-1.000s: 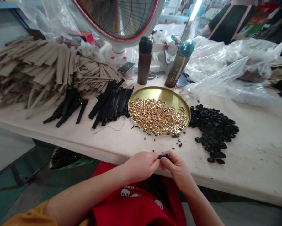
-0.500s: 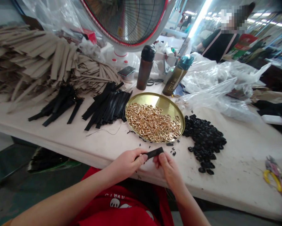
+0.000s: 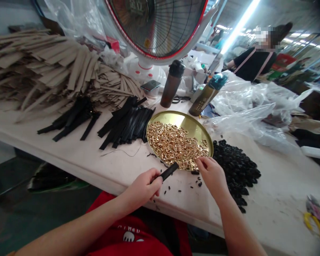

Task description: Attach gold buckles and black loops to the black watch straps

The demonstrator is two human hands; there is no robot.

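My left hand (image 3: 146, 183) grips a black strap (image 3: 169, 171) between thumb and fingers, its free end pointing up and right towards the tray. At the right front rim of the round gold tray (image 3: 188, 116), my right hand (image 3: 211, 174) has its thumb and fingertips pinched together over the pile of gold buckles (image 3: 173, 142). What lies between those fingertips, if anything, is too small to make out. Small black bits (image 3: 199, 184) lie on the table between the two hands.
Black round pieces (image 3: 237, 167) are heaped right of the tray, black straps (image 3: 130, 122) left of it. Beige strips (image 3: 55, 64) pile up farther left. Two bottles (image 3: 172, 83), a fan (image 3: 160, 28) and plastic sheeting (image 3: 250, 96) stand behind. Yellow-handled pliers (image 3: 314, 222) lie far right. A person (image 3: 253, 62) stands beyond.
My right hand has left the strap's end and moved right and up to the buckles in the tray. The left hand still holds the strap, now slightly further left and tilted more steeply.
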